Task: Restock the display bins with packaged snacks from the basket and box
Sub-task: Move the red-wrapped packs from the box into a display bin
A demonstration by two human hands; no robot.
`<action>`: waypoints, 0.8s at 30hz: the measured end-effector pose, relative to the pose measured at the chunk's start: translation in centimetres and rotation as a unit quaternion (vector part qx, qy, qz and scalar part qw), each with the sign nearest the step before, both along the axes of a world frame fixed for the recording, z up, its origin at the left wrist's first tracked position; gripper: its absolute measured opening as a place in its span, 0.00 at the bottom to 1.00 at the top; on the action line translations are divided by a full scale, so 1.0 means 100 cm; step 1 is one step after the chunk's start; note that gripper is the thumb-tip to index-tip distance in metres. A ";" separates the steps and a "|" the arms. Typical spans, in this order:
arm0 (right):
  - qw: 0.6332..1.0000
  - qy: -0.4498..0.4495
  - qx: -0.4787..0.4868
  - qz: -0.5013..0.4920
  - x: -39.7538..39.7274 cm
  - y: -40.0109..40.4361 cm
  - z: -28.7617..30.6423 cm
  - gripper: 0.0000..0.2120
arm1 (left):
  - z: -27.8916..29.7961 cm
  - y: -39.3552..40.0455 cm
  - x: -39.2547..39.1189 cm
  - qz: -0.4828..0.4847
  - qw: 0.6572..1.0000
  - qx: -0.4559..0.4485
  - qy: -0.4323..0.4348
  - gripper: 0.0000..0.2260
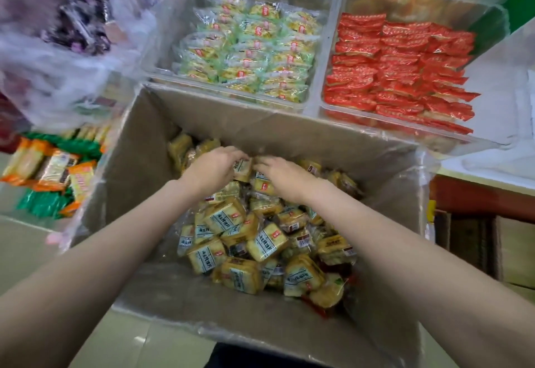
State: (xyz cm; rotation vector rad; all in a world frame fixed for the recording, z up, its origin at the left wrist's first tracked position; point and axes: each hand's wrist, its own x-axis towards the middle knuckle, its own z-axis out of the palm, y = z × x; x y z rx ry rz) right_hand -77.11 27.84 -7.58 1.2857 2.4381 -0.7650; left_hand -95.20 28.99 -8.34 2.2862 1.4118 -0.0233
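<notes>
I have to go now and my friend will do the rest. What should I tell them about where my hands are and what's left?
Left hand and right hand: both down in the cardboard box, fingers closed together on one yellow snack packet at the far side of the pile.
The box is lined with clear plastic and holds many yellow packets.
Behind the box, the clear bin of green-and-yellow packets and the bin of red packets already look well filled.
Nothing has left the box in this grab yet.
Left to do: lift packets out and put them in their bin. No basket is in view.
</notes>
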 end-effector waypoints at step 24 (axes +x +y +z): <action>0.999 -0.017 0.044 0.007 0.015 -0.018 0.044 0.22 | 0.019 0.011 -0.007 0.058 0.944 -0.320 -0.052 0.18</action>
